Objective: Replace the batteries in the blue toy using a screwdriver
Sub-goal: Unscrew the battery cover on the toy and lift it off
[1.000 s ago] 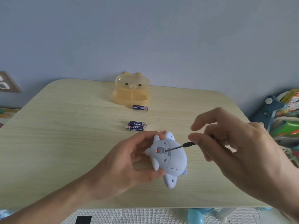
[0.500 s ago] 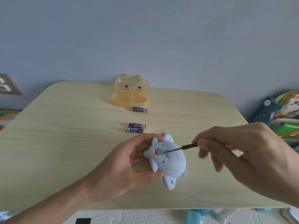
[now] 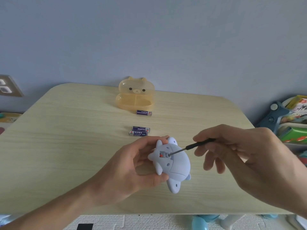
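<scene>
The left hand (image 3: 131, 170) grips the blue toy (image 3: 174, 165) just above the table (image 3: 66, 138), thumb curled under its near side, fingertips over the far edge; the toy's underside faces up, a small recess showing; the right hand (image 3: 245, 156) pinches the black handle of the screwdriver (image 3: 191, 147), remaining fingers spread loosely; the shaft slants down-left, tip seated in the recess; three batteries (image 3: 140, 131) lie beyond the toy, near an orange bear-shaped case (image 3: 135, 95).

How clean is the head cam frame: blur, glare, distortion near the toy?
Head view: soft even light, no glare; toy and screwdriver sharp, labels on the batteries legible; right hand slightly smeared; wide-angle skew tilts the wall socket at the left edge.
</scene>
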Motion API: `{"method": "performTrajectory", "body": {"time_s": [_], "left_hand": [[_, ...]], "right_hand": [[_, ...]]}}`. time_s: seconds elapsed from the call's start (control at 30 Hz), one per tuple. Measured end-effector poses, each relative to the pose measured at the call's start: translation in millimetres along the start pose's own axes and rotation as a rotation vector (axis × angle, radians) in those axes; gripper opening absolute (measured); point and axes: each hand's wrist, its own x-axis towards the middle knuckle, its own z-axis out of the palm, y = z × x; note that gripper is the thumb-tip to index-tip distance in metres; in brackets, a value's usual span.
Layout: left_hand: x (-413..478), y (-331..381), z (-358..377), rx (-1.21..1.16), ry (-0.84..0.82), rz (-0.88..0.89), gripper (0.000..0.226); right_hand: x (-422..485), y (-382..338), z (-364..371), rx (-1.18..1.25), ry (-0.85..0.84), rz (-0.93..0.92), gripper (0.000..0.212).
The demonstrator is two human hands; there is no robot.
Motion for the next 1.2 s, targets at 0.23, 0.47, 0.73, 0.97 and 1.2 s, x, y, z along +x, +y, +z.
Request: {"method": "performTrajectory", "body": {"time_s": [0.23,0.47,0.73,0.97,1.2], "left_hand": [[0,1,-1,0.024,0.010,0.007,0.064],[2,0,-1,0.003,0.005,0.021,0.062],[-1,-2,-2,0.006,0.001,0.025,0.060],[2,-2,-4,0.025,0.022,0.005,0.061],[2,-3,-3,0.016,0.029,-0.001,0.060]], "right_hand": [[4,4,-1,-0.193,-0.019,-0.084,0.034],[0,3,1,0.012,0.001,-0.051,0.006],[2,6,-1,-0.157,-0.080,-0.073,0.030],[7,35,-11,-0.026,-0.018,0.074,0.019],[-5,110,9,-0.212,0.097,0.337,0.011]]}}
